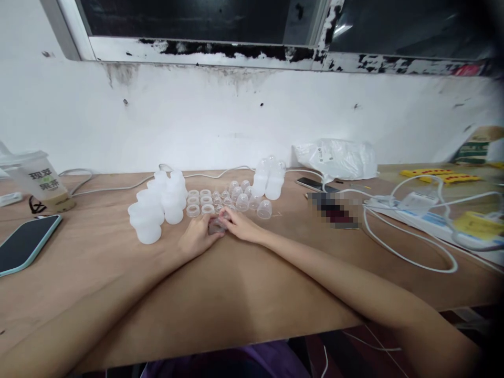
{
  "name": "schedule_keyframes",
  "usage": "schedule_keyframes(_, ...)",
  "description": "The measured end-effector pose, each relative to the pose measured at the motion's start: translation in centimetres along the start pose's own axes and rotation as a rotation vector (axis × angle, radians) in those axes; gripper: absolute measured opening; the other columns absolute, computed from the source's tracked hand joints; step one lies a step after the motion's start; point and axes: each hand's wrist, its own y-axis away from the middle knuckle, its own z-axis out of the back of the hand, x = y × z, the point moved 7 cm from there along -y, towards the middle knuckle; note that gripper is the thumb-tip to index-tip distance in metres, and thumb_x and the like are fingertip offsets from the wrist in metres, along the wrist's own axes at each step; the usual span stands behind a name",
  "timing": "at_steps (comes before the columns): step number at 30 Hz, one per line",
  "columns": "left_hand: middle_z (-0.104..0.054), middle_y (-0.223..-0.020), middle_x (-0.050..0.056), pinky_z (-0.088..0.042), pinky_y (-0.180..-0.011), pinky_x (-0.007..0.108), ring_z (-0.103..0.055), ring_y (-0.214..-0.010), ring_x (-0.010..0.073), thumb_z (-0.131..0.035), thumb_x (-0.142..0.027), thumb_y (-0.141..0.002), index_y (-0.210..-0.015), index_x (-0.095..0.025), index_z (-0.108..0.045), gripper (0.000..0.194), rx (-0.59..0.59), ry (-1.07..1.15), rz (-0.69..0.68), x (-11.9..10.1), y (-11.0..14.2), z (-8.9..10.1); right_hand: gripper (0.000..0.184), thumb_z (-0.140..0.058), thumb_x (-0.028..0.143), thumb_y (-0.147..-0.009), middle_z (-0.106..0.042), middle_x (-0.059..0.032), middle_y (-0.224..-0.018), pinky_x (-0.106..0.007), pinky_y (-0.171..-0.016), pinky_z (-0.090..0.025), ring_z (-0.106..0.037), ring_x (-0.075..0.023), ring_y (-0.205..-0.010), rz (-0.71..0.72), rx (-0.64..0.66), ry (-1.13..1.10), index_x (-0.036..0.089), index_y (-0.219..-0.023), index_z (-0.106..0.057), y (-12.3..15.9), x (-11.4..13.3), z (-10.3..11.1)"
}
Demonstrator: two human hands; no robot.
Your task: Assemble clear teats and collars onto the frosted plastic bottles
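Observation:
My left hand [196,234] and my right hand [243,227] meet just in front of the rows of parts. The left fingers curl round a small translucent piece [216,227], partly hidden, perhaps a bottle collar. Closed fingertips of the right hand press on the same piece. Beyond them stand white screw rings [193,201] in two columns and several clear silicone teats [225,195]. Clear dome caps [264,209] are grouped to the right. On the left are frosted bottles [148,229], with finished-looking capped bottles [274,185] at the back right.
A drink cup [45,181] and a phone [28,242] lie on the left. A plastic bag [340,160], another phone [315,184], white cables [409,266] and a power strip [425,220] occupy the right. The wall bounds the table's back.

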Motion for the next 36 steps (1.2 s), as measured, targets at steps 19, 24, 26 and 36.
schedule_keyframes(19, -0.044, -0.097, 0.010, -0.039, -0.077, 0.039, -0.043, -0.092, 0.0227, -0.043, -0.026, -0.075, -0.105, -0.015, -0.047, 0.032, -0.084, -0.339, -0.068, 0.5, 0.1, 1.2, 0.026, -0.043, 0.034, -0.079, -0.060, -0.0019, -0.078, -0.023, -0.056, -0.035, -0.055, -0.0136, -0.067, -0.134, -0.134, 0.383, 0.019, -0.100, -0.045, 0.0, -1.8, 0.6)
schedule_keyframes(24, -0.044, -0.098, 0.010, -0.039, -0.078, 0.037, -0.043, -0.092, 0.0224, -0.044, -0.026, -0.075, -0.105, -0.015, -0.047, 0.032, -0.087, -0.341, -0.076, 0.6, 0.0, 1.0, 0.028, -0.045, 0.033, -0.078, -0.060, -0.0037, -0.084, -0.024, -0.061, -0.037, -0.055, -0.0151, -0.073, -0.139, -0.136, 0.382, 0.018, -0.102, -0.044, 0.0, -1.7, 0.7)
schedule_keyframes(26, -0.044, -0.098, 0.010, -0.040, -0.077, 0.037, -0.044, -0.092, 0.0222, -0.044, -0.026, -0.075, -0.106, -0.015, -0.046, 0.033, -0.093, -0.336, -0.079, 0.6, 0.1, 1.1, 0.030, -0.045, 0.034, -0.078, -0.060, -0.0021, -0.080, -0.024, -0.062, -0.037, -0.055, -0.0146, -0.072, -0.136, -0.132, 0.337, 0.019, -0.104, -0.043, 0.1, -1.5, 0.6)
schedule_keyframes(36, -0.043, -0.103, 0.012, -0.038, -0.081, 0.038, -0.042, -0.096, 0.0230, -0.042, -0.023, -0.075, -0.110, -0.013, -0.037, 0.037, -0.180, -0.255, -0.080, -0.3, 0.4, 2.1, 0.035, -0.032, 0.029, -0.082, -0.044, -0.0139, -0.111, -0.034, -0.083, -0.035, -0.040, -0.0233, -0.105, -0.103, -0.655, 0.586, 0.014, -0.113, -0.038, 1.1, -0.8, 11.9)
